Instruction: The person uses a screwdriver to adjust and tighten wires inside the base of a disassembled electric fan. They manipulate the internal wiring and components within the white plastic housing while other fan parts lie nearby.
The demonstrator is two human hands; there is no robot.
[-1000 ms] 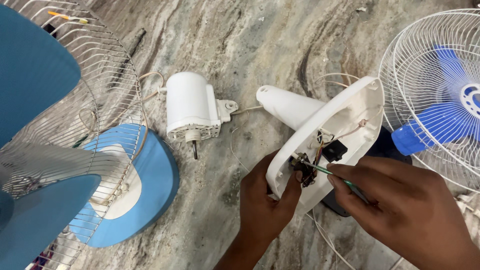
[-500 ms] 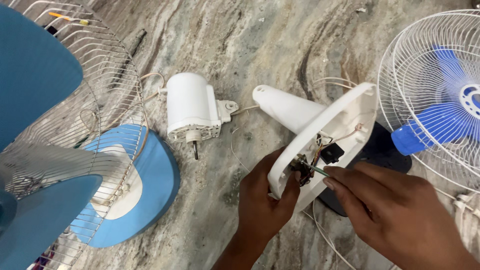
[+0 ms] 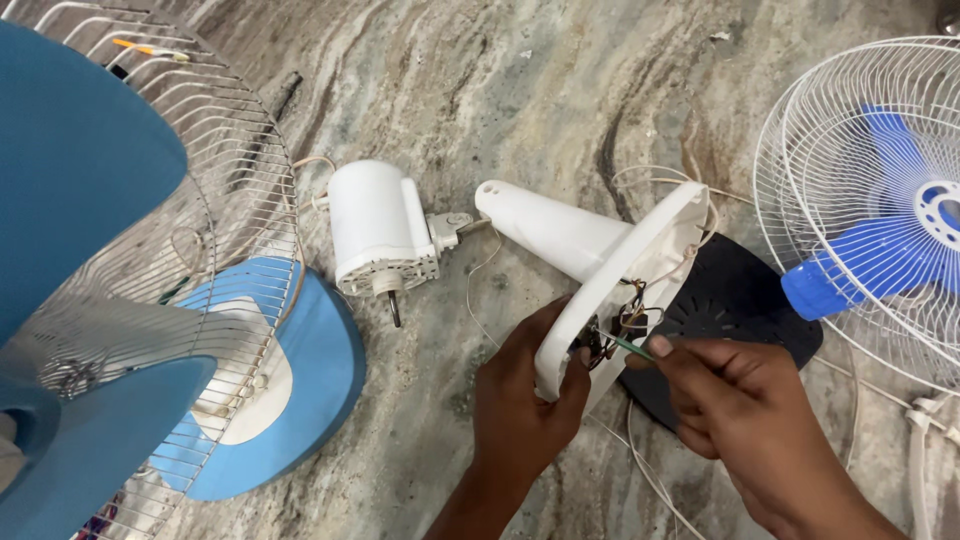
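A white fan base (image 3: 590,250) with a tapered neck lies tilted on the stone floor, its open underside facing me with wires and small parts inside. My left hand (image 3: 525,400) grips the base's lower rim. My right hand (image 3: 745,410) holds a thin green-handled screwdriver (image 3: 628,346), its tip in the wiring inside the base. A white fan motor (image 3: 378,232) with its shaft pointing down lies to the left, joined to the base by a thin wire.
A black base plate (image 3: 735,300) lies under the white base. A white-caged fan with blue blades (image 3: 880,210) stands at right. At left is a metal-caged blue fan (image 3: 130,250) on a blue base. Loose white wires (image 3: 640,470) trail near my hands.
The white base has tipped a little more upright and shifted left. My right hand moved slightly up and left with the screwdriver, its tip staying in the wiring.
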